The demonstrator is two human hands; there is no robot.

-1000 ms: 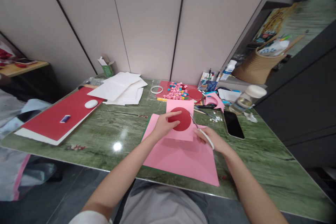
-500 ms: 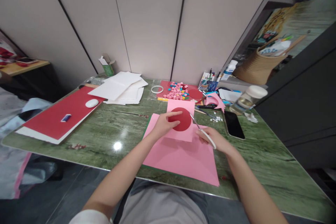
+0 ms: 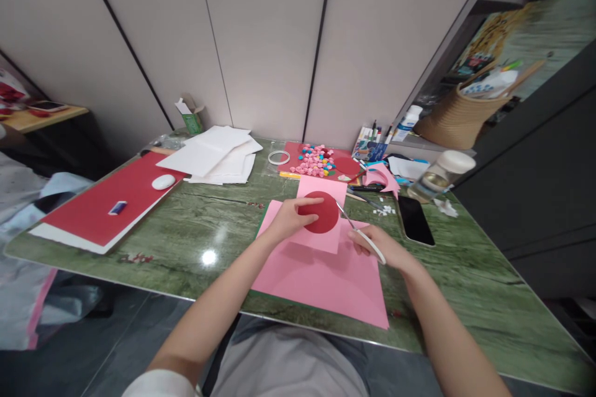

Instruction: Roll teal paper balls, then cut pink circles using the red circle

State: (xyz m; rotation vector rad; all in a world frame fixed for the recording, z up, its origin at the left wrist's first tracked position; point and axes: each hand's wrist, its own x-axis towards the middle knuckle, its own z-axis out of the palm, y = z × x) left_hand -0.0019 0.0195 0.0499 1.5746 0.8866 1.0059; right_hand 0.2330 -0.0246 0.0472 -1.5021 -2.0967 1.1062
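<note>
My left hand (image 3: 287, 219) pinches a small pink paper sheet (image 3: 321, 242) with a red paper circle (image 3: 325, 217) pressed on it, thumb on top of the circle. My right hand (image 3: 379, 247) grips white-handled scissors (image 3: 358, 232), whose blades point at the right edge of the red circle. Both are held just above a large pink sheet (image 3: 326, 282) lying on the green marble table (image 3: 214, 229).
A black phone (image 3: 414, 220) lies right of my hands. Behind are coloured paper beads (image 3: 313, 162), a tape ring (image 3: 278, 157), pens and pink scraps (image 3: 379, 177), and a jar (image 3: 440, 175). White sheets (image 3: 216, 155) and a red board (image 3: 109, 198) lie left.
Almost nothing has changed; my right hand with the scissors has shifted slightly right and the small pink sheet has moved a little.
</note>
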